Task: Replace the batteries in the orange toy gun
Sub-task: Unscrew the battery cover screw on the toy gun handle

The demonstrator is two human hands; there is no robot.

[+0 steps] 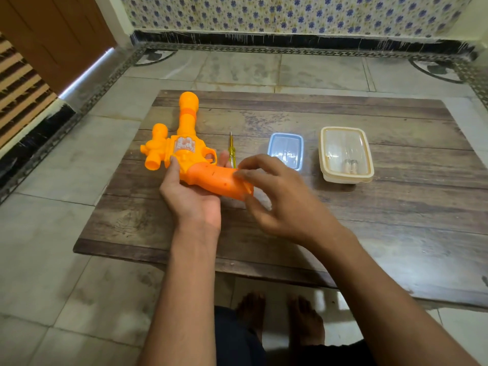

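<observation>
We have the orange plastic toy gun (188, 154) lifted just above the dark wood-grain worktop (343, 233), left of centre, its barrel pointing to the far side and its darker orange grip angled toward the near right. Our left hand (194, 199) cradles it from underneath, palm up, thumb pressed on the near left of the body and fingers (224, 159) curled up round the far side by the trigger guard, clamped on the toy. Our right hand (277, 196) comes in over the butt of the grip; its fingers (250, 175) are spread and lightly bent, fingertips touching the top of the grip's end, thumb just beside its lower edge. It is blurred, so we cannot tell whether it pinches anything.

Just beyond the hands, a slim screwdriver with a clear yellow handle (231, 151) lies on the worktop, tip pointing far. To its right sits a small pale blue rectangular plastic container (286, 150), and further right a larger cream rectangular plastic container with a clear lid (346, 154), small metallic items dimly visible inside.

The worktop stands low on a grey tiled floor (52, 260). Our bare feet (280, 318) show under its near edge.
</observation>
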